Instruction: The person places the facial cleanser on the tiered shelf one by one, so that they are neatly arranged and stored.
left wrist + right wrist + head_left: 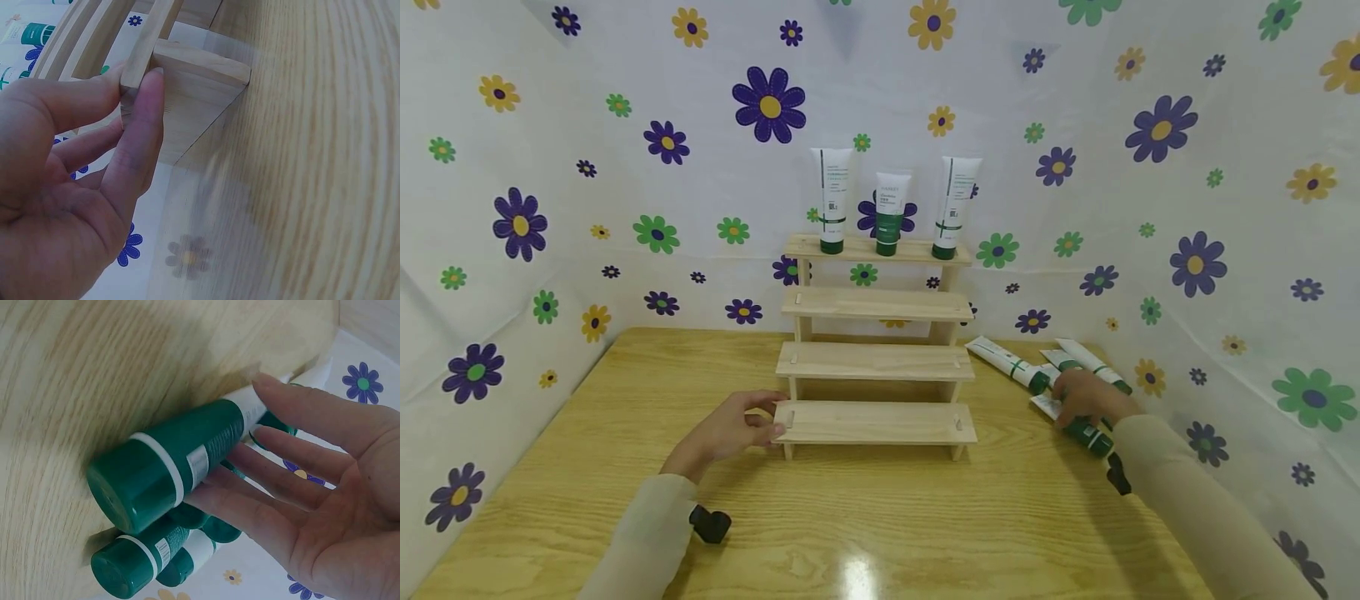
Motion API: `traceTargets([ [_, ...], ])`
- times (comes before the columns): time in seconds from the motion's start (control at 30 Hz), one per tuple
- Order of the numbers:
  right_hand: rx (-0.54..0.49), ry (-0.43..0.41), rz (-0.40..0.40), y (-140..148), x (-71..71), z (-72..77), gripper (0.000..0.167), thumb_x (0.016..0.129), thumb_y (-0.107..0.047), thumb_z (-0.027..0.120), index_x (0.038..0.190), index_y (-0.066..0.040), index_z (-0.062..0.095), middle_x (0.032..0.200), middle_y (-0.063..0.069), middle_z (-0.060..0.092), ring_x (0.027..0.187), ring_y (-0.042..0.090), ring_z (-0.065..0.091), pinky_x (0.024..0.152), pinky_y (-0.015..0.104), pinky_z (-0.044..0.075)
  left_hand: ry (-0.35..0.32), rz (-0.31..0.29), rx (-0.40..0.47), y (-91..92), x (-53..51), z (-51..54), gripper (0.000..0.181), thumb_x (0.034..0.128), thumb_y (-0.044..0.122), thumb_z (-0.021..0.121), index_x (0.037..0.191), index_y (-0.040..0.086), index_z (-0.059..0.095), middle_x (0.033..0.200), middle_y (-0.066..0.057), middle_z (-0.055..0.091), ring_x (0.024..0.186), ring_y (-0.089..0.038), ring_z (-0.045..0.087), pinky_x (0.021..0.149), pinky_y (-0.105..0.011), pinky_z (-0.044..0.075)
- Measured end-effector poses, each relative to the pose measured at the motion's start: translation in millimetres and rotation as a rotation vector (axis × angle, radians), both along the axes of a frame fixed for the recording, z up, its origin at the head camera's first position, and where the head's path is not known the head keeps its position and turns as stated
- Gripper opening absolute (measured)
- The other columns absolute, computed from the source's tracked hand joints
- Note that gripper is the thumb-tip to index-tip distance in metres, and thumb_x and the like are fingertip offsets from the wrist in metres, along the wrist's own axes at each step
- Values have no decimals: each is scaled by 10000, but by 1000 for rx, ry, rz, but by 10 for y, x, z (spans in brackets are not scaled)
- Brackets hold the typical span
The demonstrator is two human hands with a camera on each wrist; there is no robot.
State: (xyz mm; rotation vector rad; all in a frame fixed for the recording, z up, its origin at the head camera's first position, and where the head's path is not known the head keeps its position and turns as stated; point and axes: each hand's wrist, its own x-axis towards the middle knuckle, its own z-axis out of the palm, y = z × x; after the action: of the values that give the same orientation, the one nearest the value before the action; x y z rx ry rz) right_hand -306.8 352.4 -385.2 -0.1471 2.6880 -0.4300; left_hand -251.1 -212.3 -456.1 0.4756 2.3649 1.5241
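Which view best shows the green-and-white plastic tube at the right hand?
Right wrist: the green-and-white plastic tube appears large, its green cap and white band plain to see. In the head view, the right hand partly covers it; the left wrist view doesn't show it.

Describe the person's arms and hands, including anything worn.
The left hand and right hand are bare, with no gloves or rings visible. The left sleeve and right sleeve are long, plain and pale cream. A small black device shows at the left wrist, and a similar black one at the right.
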Motion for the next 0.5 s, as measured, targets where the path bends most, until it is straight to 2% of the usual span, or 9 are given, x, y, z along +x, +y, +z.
traceTargets([
  [0.13, 65, 99, 79, 7, -28, -72, 479, 739, -47, 867, 1145, 127, 684, 1133, 305, 660, 997, 429, 666, 782, 499, 634, -3, 1, 0, 1, -8, 0, 581, 988, 141, 708, 1490, -31, 473, 1290, -262, 558, 964, -218, 690, 824, -330, 647],
  [0.23, 91, 154, 113, 22, -45, -124, 385, 699, -36, 869, 1037, 97, 741, 1021, 238, 724, 937, 374, 677, 843, 503, 611, -9, 0, 6, 6, -12, 6, 578, 988, 132, 706, 1489, -35, 471, 1287, -265, 560, 967, -220, 692, 825, -344, 651],
  [0.33, 91, 164, 118, 38, -57, -145, 341, 706, -25, 858, 1014, 81, 753, 1012, 231, 739, 933, 365, 682, 843, 508, 611, -13, 2, 9, 10, -12, 8, 576, 988, 124, 704, 1489, -37, 470, 1287, -266, 561, 971, -220, 691, 828, -349, 652],
  [0.5, 54, 157, 159, 100, -76, -128, 340, 770, -24, 794, 1081, 95, 725, 1039, 253, 717, 959, 387, 670, 853, 527, 596, -12, 10, 6, 17, -1, 9, 583, 988, 131, 705, 1491, -42, 467, 1292, -270, 558, 968, -209, 692, 830, -362, 653],
])
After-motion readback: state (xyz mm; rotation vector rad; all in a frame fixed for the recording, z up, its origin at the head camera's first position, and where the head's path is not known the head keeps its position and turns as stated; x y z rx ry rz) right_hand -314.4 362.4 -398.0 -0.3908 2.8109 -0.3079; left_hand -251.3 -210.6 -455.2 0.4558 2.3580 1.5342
